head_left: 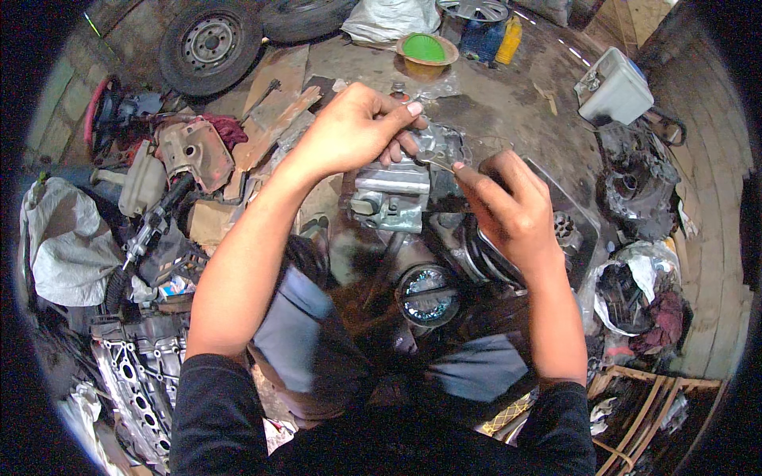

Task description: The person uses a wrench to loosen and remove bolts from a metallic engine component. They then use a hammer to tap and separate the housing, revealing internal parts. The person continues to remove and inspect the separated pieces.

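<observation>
My right hand is closed in a pinch on a thin wire, which runs from the fingertips toward the left. My left hand has its thumb pressed against bent fingers. Whatever it pinches, if anything, is too small to make out. Just below that hand sits a silver metal engine part with a ribbed body and a short stub on its side. Clear plastic film or something shiny like it lies behind the fingers. Between my knees is a round dark cap with a bar across it.
Two tyres, one on a steel wheel, are at the far left. A bowl with a green insert stands far ahead. On the right are a grey bin and a white bag. A cylinder head lies at lower left.
</observation>
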The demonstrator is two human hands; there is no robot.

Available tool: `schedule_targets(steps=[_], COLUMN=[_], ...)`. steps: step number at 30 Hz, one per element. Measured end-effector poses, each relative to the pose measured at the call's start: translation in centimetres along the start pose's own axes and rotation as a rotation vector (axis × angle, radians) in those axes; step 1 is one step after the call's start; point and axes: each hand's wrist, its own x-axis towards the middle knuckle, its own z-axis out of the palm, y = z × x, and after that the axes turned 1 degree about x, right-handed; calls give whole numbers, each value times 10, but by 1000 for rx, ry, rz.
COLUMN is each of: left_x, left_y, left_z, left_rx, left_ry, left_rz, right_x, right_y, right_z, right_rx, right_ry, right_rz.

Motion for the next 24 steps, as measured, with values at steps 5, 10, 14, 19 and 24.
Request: schedule_targets(steps=[5,10,14,19,24], left_x=[2,-1,2,4,0], left_y=[-3,-5,-6,3,-3], left_z=[0,-2,-1,-1,-3], left_rx=[22,-3,-10,-13,-13], left_ry=[-4,-2,-1,-15,-19], left_rz=[15,13,21,1,11], right_x=[1,0,-3,-7,-1], right_y=[-18,2,31,54,45], right_z=[4,4,26,40,6], right_rx=[-38,-60,-189,-248,-113], right_ry=[-84,-64,-5,73,-8], right_rz=[13,18,53,169,70])
